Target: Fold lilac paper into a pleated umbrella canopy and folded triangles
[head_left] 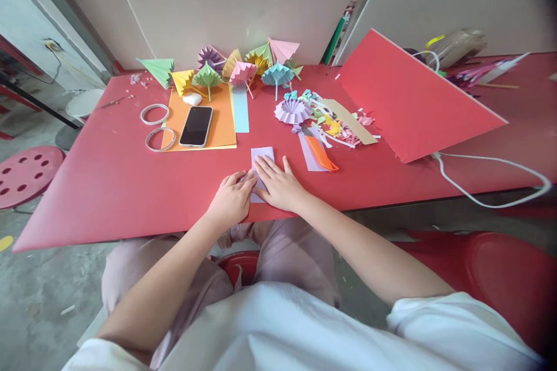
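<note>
A folded sheet of light purple paper (263,153) lies on the red table close to its front edge. My right hand (279,183) rests flat across it, fingers stretched and thumb apart. At the paper's left edge, my left hand (232,198) has its fingers bent and pressed onto it; their tips partly hide that edge. To the right, an orange utility knife (321,155) lies on another purple paper strip (306,155). Beyond that sits a pleated purple paper umbrella top (293,111).
Several coloured paper umbrellas (243,73) line the wall. A phone (196,126) lies on orange sheets (226,122), beside two tape rolls (155,114). Paper scraps (333,126) and a tan strip (354,124) lie at right, before a propped red board (418,98) and white cable (491,163).
</note>
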Demonstrator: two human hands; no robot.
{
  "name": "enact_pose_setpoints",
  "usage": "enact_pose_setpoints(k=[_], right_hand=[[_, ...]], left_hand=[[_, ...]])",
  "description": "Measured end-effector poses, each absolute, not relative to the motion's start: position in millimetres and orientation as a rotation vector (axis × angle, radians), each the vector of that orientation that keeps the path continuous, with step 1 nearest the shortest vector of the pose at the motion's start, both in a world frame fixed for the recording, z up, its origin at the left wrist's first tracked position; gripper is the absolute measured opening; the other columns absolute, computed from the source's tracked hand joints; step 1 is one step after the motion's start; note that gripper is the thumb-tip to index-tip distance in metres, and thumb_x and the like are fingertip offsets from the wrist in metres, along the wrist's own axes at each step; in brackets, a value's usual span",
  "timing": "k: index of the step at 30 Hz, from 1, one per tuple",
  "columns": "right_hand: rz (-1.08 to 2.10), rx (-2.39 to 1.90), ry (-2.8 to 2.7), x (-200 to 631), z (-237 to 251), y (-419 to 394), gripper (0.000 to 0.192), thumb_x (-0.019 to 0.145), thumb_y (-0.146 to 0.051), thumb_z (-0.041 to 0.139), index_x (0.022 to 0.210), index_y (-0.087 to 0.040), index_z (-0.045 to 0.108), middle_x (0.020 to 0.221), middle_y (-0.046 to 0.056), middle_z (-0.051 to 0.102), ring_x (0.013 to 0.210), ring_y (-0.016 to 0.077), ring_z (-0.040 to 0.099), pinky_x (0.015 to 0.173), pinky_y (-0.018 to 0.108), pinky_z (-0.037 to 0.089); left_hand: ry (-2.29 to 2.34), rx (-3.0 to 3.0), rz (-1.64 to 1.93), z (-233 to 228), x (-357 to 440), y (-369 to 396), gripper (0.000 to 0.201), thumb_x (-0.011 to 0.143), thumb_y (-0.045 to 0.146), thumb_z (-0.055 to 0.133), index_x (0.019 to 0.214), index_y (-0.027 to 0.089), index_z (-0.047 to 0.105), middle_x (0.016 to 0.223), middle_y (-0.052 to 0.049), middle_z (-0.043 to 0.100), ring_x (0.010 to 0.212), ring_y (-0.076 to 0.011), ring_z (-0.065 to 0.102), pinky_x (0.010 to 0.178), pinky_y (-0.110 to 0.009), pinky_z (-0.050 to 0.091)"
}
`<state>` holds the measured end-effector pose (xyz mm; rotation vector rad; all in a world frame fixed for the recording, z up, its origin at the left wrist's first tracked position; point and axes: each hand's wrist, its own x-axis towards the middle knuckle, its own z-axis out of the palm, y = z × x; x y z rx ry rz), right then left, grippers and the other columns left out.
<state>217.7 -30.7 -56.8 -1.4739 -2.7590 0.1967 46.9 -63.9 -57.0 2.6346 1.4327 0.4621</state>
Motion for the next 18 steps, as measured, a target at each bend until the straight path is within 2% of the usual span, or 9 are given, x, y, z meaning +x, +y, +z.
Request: enact_pose_setpoints(k=[18], right_hand=[[0.195, -1.502, -2.728, 216.3, -58.2, -31.0, 0.065, 0.091, -0.049, 0.025, 0.143, -0.011, 0.020, 0.150, 0.011, 0.019, 0.138, 0.0265, 0.017, 0.106, 0.064, 0.012]], left_hand=[[1.428, 2.662, 0.433, -53.4, 47.2, -65.4, 0.043, 0.084, 0.014, 0.039, 0.124, 0.008, 0.052, 0.131, -0.010, 0.053, 0.118, -0.0279, 0.045, 0.096, -0.043, 0.040]])
